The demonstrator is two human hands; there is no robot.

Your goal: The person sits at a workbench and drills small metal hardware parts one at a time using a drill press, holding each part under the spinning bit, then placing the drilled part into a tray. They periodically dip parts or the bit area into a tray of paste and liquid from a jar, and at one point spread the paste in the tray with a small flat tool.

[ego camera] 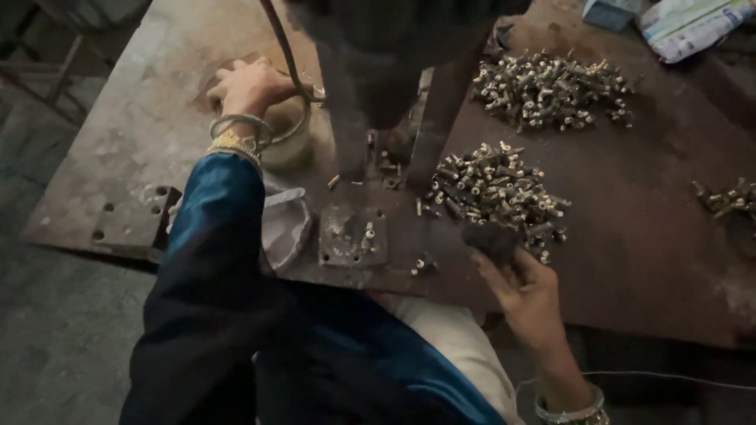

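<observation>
Bench (630, 236): wide, rusty brown metal, carrying everything below.
Press (378, 71): dark upright machine at the bench's middle, with a bolted base plate (352, 236) at its foot.
Far pile (551, 90): small brass parts heaped right of the press, toward the back.
Near pile (492, 193): the same brass parts, just right of the press base.
Small pile (728, 198): a few more parts, well right of the press.
Bowl (287, 134): round, pale, just left of the press.
Left hand (250, 86): bangled, fingers curled over the bowl's rim; what it grips, if anything, cannot be told.
Right hand (524, 295): fingers closed on a dark lump (490, 238), at the near pile's front edge.
</observation>
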